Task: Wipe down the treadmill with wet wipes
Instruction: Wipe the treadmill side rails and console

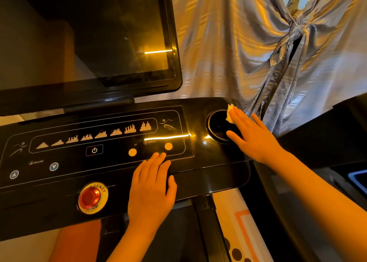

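Cup holder (pixel 217 125) — right hand (pixel 252 134) presses wipe (pixel 230 115) at rim.

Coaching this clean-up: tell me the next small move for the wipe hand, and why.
Probably sweep the right hand and its wipe round the cup holder rim: the wipe sits only at the far right edge, pressed under flat fingers.
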`<state>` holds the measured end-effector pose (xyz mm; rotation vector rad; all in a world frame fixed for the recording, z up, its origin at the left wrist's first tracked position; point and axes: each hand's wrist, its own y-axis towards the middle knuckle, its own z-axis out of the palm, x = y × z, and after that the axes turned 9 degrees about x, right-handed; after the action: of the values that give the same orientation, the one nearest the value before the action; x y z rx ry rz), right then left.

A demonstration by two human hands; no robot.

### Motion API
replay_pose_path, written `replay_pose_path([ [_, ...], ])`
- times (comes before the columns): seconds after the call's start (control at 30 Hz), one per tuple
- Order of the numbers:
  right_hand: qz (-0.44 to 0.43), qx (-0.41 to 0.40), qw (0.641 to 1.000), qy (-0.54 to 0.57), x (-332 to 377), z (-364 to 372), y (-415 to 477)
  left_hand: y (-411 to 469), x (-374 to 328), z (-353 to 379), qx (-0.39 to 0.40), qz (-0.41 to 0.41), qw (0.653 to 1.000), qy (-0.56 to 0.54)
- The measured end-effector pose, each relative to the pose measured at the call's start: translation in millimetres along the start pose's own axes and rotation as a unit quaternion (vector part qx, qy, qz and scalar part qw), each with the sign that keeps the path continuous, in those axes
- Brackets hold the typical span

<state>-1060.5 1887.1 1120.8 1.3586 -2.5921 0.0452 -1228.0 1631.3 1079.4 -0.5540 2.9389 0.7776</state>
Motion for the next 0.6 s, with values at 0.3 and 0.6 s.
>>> replay_pose_path([
  [0.3, -0.019, -0.03, 0.999, -0.011, 16.4, 35.9, -60.1, -0.5, 0.6, -0.4, 0.012, -0.005, 1.0, 0.002],
  [0.6, -0.063, -0.014, 0.994, -0.092, 55.6, 34.7, -28.0, -1.3, 1.4, 0.0, 0.01, -0.004, 1.0, 0.008],
])
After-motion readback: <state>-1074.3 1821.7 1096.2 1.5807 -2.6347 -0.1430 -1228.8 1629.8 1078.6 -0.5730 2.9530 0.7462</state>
